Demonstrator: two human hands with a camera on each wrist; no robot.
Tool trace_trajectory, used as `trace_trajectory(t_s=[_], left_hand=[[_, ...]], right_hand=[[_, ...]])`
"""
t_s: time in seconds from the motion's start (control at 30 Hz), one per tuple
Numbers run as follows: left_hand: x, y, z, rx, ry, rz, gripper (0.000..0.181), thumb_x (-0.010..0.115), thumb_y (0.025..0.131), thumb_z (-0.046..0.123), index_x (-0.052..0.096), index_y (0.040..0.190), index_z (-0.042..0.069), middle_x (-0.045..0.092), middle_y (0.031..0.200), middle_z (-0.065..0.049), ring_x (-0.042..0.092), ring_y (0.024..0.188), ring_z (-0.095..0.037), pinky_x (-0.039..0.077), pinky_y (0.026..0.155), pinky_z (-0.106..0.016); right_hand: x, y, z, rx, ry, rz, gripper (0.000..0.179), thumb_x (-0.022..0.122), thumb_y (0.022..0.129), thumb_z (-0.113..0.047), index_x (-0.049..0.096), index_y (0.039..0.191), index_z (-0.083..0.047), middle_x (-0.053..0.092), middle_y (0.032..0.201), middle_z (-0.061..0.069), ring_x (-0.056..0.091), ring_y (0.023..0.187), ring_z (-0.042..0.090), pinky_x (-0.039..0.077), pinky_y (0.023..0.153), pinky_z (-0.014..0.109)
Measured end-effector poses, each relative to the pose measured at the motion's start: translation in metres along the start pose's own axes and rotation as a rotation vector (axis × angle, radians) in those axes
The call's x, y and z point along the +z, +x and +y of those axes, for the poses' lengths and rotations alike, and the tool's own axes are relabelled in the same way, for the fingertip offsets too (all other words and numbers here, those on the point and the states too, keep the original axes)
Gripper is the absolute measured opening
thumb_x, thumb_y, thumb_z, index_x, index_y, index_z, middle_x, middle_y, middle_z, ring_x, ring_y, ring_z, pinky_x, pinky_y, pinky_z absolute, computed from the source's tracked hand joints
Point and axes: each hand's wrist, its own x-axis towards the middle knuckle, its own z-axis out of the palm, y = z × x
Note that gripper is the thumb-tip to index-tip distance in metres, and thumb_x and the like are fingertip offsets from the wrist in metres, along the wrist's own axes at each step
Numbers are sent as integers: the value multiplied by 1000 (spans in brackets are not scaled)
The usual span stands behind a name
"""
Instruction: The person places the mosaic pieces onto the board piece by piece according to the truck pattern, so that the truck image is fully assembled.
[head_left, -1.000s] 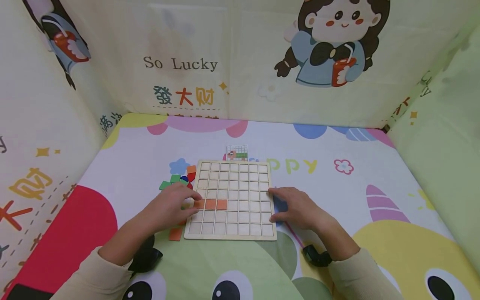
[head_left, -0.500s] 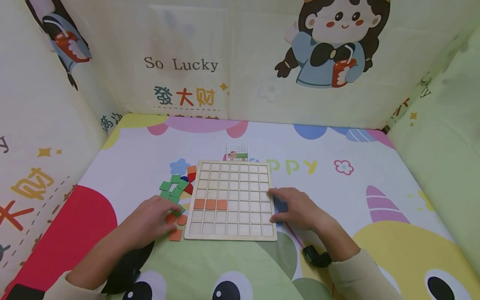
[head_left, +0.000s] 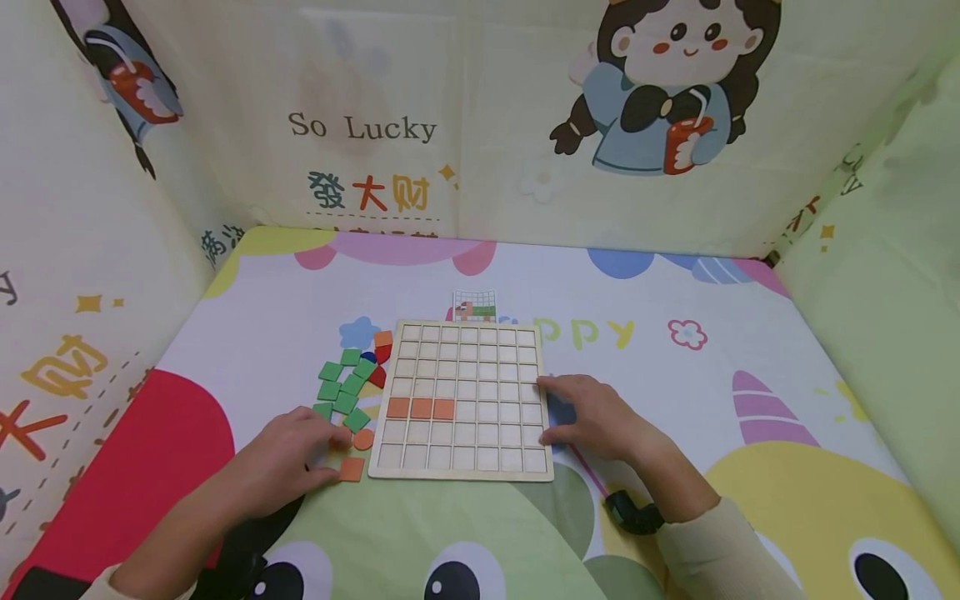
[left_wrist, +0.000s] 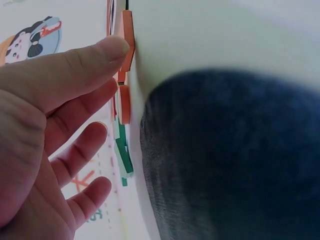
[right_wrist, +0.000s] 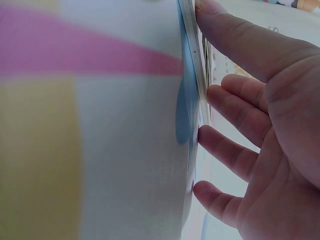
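A wooden grid board (head_left: 487,460) lies flat on the table, with three orange square tiles (head_left: 422,408) side by side in one row at its left. My left hand (head_left: 281,458) is just left of the board, thumb at a loose orange square tile (head_left: 351,470) and fingertips by an orange round tile (left_wrist: 125,104). Its fingers are loosely bent, and the hand hides part of a second round tile (head_left: 342,437). At the board's right edge rests my right hand (head_left: 600,417), thumb and fingers spread against the rim; the right wrist view shows the board edge (right_wrist: 192,45) beside the thumb.
Several green square tiles (head_left: 353,384), red tiles (head_left: 377,377), a blue piece (head_left: 369,357) and another orange tile (head_left: 383,338) lie left of the board. A small pattern card (head_left: 475,306) is behind it. Printed cloth walls (head_left: 495,200) stand at the back and sides.
My left hand has moved from the board's left edge, at the leftmost orange tile, down and left to the loose tiles. The right hand has stayed at the board's edge.
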Motion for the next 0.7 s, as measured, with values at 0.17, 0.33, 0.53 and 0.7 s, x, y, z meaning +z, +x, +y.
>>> trace_trajectory(t_s=[0.17,0.33,0.53,0.7], left_hand=[[3,-2,-1,-8,-23,-6,29,89,74,25,73,98,24,60,95,11,54,97,-18,54,73,-32],[3,-1,-2,21,-25,1,27,89,74,23,72,96,26,58,91,14,52,92,-15,52,70,-28],[3,0,-2,39,-14,2,28,89,75,22,72,96,26,58,90,16,51,90,-14,52,71,-30],[4,1,-1,46,-4,15,27,89,74,21,72,95,26,58,90,16,52,90,-13,51,72,-31]], right_hand=[[0,0,0,-1,0,-3,72,83,81,-31,54,142,-4,55,139,19,48,130,40,36,105,58],[-1,0,0,1,1,-5,72,83,81,-30,54,142,-4,55,139,19,47,130,40,36,105,58],[-1,-1,0,-7,-2,-1,72,83,81,-29,54,142,-3,55,139,19,48,130,40,36,105,58],[-1,-1,-1,-12,-9,1,72,83,81,-30,54,141,-3,56,138,20,48,129,41,37,104,58]])
